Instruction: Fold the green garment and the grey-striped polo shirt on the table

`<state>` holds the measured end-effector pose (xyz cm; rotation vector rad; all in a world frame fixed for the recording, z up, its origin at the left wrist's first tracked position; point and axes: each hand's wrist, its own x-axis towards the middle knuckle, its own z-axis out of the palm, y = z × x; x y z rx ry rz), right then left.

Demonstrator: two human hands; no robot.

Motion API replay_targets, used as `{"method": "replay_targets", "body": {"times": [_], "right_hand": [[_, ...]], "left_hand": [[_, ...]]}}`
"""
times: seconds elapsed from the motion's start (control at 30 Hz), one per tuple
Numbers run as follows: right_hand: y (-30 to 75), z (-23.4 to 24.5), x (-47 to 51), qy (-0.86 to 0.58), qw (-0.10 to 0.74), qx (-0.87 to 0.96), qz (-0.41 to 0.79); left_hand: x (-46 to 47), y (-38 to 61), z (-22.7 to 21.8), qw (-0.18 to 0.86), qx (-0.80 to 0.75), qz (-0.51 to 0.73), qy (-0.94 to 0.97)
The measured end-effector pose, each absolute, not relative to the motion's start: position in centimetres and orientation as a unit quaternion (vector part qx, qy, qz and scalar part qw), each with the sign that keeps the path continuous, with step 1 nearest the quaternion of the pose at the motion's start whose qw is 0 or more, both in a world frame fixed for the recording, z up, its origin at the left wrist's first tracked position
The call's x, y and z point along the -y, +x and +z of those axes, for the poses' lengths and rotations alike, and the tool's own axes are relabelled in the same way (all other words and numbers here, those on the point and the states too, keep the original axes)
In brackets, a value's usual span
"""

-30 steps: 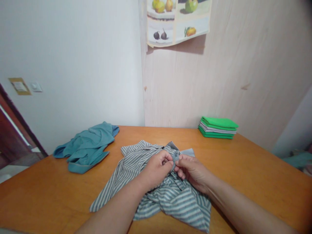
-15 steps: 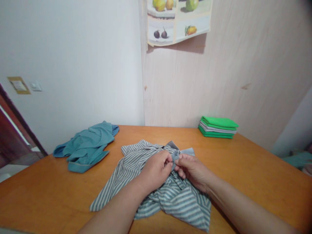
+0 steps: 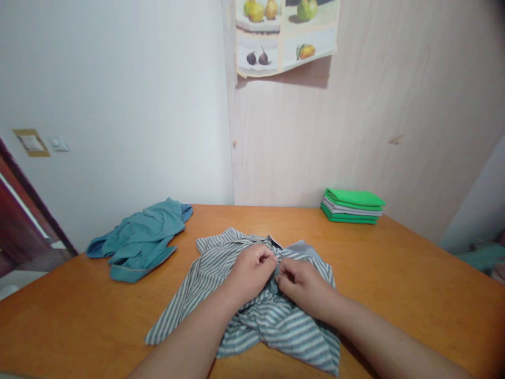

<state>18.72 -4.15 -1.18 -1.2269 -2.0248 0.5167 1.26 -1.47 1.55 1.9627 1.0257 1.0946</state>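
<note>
A grey-and-white striped shirt lies crumpled on the table before me, its plain grey collar part showing at the far side. My left hand is closed, thumb and fingers pinching the shirt's cloth near the collar opening. Close beside it, my right hand is also closed in a pinch on the shirt's front edge. The fingertips of both hands nearly meet there. Any button between them is too small or hidden to make out.
On the left of the wooden table a teal garment lies in a loose heap. A stack of folded green and grey cloths sits at the back right. A fruit picture hangs on the wall behind.
My right hand has shifted slightly left and turned over, knuckles now upward. The collar and right side of the shirt have settled flatter. My left hand stays nearly in place.
</note>
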Motion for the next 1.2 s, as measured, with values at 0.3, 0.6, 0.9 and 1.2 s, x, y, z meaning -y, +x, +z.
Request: {"method": "replay_targets", "body": {"times": [0.3,0.6,0.9,1.2], "right_hand": [[18.6,-0.4,5.1,-0.448,0.300,0.826,0.163],[19.2,0.6,4.7,-0.513,0.447,0.712,0.173],[20.1,1.8,5.0,-0.438,0.451,0.776,0.044],[20.0,1.5,4.8,-0.451,0.394,0.795,0.096]], "left_hand": [[1.1,1.3,0.7,0.457,-0.433,0.388,0.673],[1.5,1.3,1.0,0.481,-0.434,0.400,0.648],[1.7,1.0,1.3,0.502,-0.418,0.389,0.649],[2.2,1.0,1.9,0.599,-0.405,0.347,0.597]]}}
